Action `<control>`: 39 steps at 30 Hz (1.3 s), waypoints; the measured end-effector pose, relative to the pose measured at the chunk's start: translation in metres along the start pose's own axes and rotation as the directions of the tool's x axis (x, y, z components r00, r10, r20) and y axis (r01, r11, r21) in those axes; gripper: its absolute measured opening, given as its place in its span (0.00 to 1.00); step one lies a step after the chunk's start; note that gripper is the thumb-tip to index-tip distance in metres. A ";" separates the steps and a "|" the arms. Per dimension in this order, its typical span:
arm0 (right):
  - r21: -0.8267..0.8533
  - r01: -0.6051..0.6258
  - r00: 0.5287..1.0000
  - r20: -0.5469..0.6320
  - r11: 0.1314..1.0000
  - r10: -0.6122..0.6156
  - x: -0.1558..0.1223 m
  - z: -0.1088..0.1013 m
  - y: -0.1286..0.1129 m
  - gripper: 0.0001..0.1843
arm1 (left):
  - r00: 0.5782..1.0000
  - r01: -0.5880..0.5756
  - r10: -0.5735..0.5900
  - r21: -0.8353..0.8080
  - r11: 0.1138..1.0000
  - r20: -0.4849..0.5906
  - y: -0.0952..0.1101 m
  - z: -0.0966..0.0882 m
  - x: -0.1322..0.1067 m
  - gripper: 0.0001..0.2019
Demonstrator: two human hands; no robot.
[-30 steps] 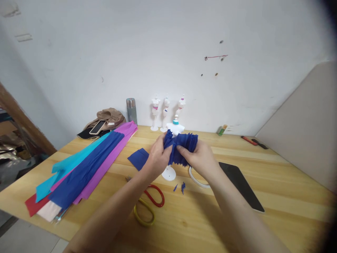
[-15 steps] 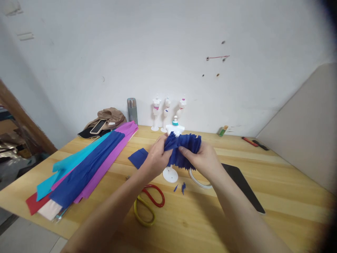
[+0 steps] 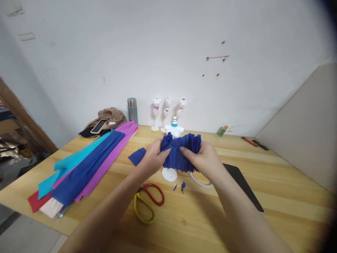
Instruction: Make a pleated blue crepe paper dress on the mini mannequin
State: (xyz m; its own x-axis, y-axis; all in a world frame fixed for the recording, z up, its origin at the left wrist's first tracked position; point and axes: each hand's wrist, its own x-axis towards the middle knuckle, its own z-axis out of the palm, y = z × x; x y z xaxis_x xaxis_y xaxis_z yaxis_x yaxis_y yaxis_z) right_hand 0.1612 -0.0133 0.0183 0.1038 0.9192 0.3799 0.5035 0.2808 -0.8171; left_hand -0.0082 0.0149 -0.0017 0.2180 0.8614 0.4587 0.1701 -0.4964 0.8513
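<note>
Red-and-yellow scissors lie nearest on the bench. Beyond, the left hand and right hand pinch opposite sides of the pleated blue sheet, its long axis running crosswise between them; the white mannequin stands behind it, partly hidden.

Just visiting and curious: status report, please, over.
Left hand and right hand gripping pleated blue sheet. Sheet before white dress form. Scissors lying aside; nothing visibly blocking.
</note>
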 end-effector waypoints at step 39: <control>0.005 0.006 0.996 0.087 1.000 -0.006 -0.009 0.005 -0.009 0.06 | 0.991 -0.010 0.029 0.145 0.989 -0.130 0.005 0.000 -0.023 0.12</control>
State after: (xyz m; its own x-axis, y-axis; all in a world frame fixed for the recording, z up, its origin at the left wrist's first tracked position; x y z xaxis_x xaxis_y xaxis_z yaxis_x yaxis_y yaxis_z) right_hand 0.1516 -0.0232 0.0202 0.0259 0.9379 0.3459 0.4996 0.2875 -0.8171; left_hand -0.0120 -0.0078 -0.0080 0.0963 0.8532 0.5126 0.3055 -0.5155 0.8006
